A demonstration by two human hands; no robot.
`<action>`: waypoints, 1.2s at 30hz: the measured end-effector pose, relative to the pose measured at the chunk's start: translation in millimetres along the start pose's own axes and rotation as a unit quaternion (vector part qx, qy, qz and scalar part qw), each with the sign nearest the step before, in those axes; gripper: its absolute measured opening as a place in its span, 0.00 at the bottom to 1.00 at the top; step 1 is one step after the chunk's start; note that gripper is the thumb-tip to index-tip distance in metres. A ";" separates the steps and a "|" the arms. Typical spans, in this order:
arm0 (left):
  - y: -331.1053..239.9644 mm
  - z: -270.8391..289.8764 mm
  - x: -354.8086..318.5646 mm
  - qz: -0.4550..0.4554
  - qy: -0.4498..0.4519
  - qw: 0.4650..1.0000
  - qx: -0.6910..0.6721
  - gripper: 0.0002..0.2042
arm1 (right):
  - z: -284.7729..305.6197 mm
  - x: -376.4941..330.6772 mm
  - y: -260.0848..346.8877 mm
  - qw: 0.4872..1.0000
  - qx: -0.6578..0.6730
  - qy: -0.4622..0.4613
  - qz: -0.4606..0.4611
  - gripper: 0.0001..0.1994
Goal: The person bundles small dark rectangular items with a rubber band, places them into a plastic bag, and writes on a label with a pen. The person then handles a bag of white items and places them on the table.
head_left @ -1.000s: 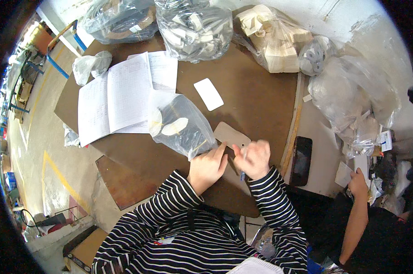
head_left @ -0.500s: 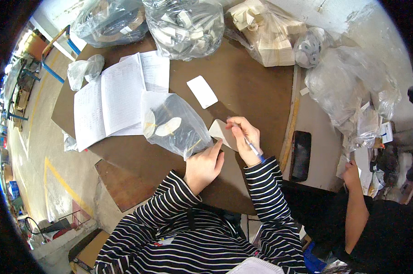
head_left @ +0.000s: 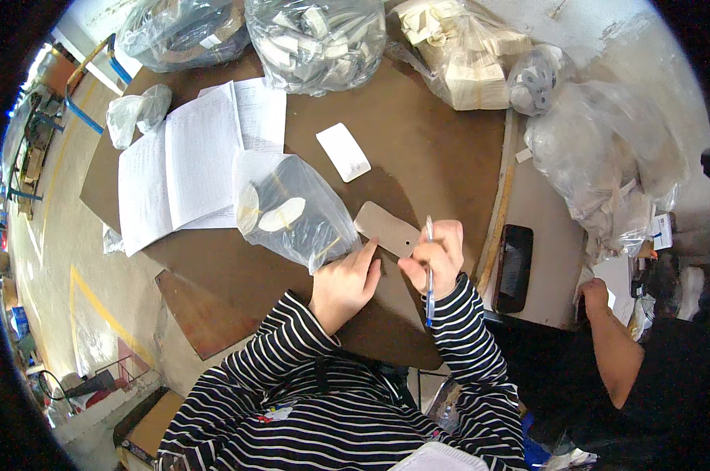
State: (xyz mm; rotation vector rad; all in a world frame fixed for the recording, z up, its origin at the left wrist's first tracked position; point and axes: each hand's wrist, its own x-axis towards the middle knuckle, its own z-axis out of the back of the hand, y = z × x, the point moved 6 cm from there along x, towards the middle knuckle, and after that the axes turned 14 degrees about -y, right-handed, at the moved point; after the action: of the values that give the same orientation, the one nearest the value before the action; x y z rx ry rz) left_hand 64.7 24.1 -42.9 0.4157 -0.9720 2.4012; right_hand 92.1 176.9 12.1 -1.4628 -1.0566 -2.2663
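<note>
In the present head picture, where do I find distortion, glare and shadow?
Head view: the table bows along its right edge, and the picture's rim is black; glare whitens creases in the top-centre plastic bag; a soft shadow lies beyond the brown tag; the pen looks fairly sharp.

Workshop or small factory floor. Bare concrete floor (head_left: 80,235) with painted yellow lines (head_left: 108,312); blue metal frame (head_left: 92,122) and cluttered racks (head_left: 33,149) off left, too blurry to itemise. Big clear bags (head_left: 316,47) of loose pale pieces along the far edge of the brown desk (head_left: 441,157), scuffed wall (head_left: 606,39) behind. Open notebook (head_left: 202,157), pages written on. Second person's forearm (head_left: 614,353) at right.
</note>
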 end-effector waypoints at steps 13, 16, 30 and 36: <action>-6.0 -0.2 1.1 0.073 0.041 0.966 -0.246 0.11 | -14.8 -14.7 -28.6 0.951 -0.293 -0.058 -0.084 0.18; -2.2 1.2 3.2 0.086 0.041 0.963 -0.252 0.08 | -13.1 -15.8 -29.3 0.950 -0.289 -0.067 -0.098 0.18; 6.9 -7.4 -4.8 0.122 0.098 0.951 -0.267 0.14 | -19.5 -4.0 -18.6 0.893 -0.443 0.030 -0.074 0.13; 0.0 -2.7 -0.7 0.107 0.090 0.943 -0.301 0.14 | -17.4 -8.5 -23.7 0.921 -0.375 0.033 -0.100 0.10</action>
State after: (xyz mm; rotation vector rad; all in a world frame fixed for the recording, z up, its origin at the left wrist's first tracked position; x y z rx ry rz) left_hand 65.1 25.8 -45.1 -0.1390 -1.6472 2.1190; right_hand 71.0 180.3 -9.8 -1.5420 -0.3047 -3.0442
